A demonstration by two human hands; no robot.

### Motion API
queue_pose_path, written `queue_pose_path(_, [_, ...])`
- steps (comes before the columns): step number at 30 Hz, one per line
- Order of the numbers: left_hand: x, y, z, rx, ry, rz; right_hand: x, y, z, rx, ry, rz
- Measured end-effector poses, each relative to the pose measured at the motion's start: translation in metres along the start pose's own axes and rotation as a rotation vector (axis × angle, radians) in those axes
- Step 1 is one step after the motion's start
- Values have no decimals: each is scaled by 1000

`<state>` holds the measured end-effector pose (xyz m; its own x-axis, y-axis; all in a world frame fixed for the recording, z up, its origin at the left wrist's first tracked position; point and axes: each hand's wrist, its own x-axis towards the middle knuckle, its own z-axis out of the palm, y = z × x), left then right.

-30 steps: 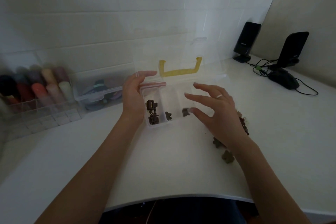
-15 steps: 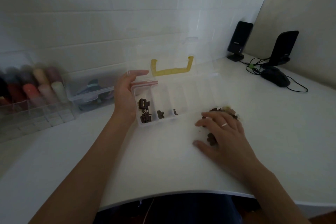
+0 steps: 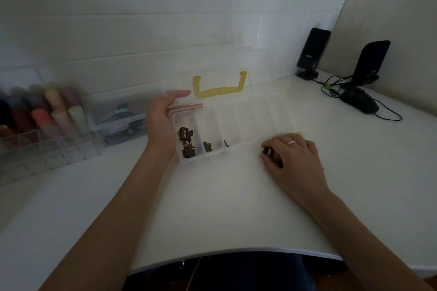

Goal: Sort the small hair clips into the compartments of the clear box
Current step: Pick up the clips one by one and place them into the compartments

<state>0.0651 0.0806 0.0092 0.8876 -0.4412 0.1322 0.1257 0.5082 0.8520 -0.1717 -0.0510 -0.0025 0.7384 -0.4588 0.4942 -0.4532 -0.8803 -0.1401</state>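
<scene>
Bracing the clear box (image 3: 236, 123) at its left end, the left hand (image 3: 162, 123) lies flat against the side wall with fingers straight and holds nothing; its fingertips reach up past the raised lid, where a yellow handle (image 3: 218, 88) shows. Moving right along the box, the leftmost compartment holds a cluster of dark brown clips (image 3: 186, 142), the next a single clip (image 3: 207, 146), the third a smaller one (image 3: 226, 143), and the compartments beyond look bare, though the clear plastic makes that hard to tell. The box's long axis runs left to right across the white desk (image 3: 212, 208), slightly away toward the right.

Further right, just in front of the box's near wall, the right hand (image 3: 292, 156) rests palm down on the desk with fingers curled over a dark hair clip (image 3: 269, 151), apparently pinching it between thumb and fingertips. A few more clips seem to lie under the palm, mostly hidden. The compartments therefore lie up and to the left of this grip, so the right hand is the nearer one for the drop, probably a short lift over the near wall.
</scene>
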Motion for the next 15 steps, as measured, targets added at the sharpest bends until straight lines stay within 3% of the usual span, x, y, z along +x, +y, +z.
queue_pose_path(10, [1, -2, 1, 26, -30, 21, 3, -27, -13, 324, 235, -214])
queue_pose_path(15, [-4, 4, 2, 32, -70, 6, 28, -68, -15, 442, 247, -309])
